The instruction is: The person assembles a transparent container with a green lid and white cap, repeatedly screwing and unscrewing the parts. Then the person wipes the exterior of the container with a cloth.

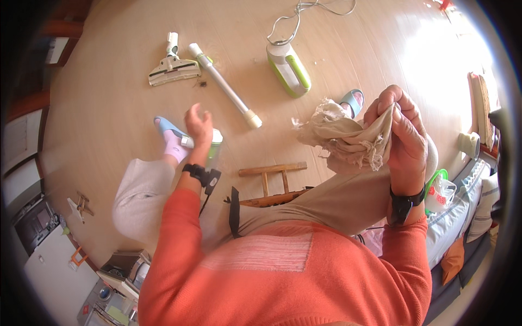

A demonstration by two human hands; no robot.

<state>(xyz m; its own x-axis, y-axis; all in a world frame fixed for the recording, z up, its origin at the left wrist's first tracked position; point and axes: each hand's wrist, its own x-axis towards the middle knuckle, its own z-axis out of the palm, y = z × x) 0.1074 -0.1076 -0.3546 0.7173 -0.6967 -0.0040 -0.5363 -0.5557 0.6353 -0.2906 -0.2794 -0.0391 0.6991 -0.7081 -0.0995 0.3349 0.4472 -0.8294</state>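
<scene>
My right hand is raised and grips a crumpled beige rag with frayed edges. My left hand reaches down toward the floor with fingers loosely curled; it rests on a white and green cylindrical vacuum part, though the grip itself is hidden. A white vacuum tube lies on the wooden floor beyond it. A vacuum floor head sits to the tube's left. The green and white vacuum body with its cord lies further right.
A small wooden stool stands beneath me. My foot in a blue slipper is at the left, another slipper behind the rag. A sofa with cushions runs along the right. Appliances fill the lower left.
</scene>
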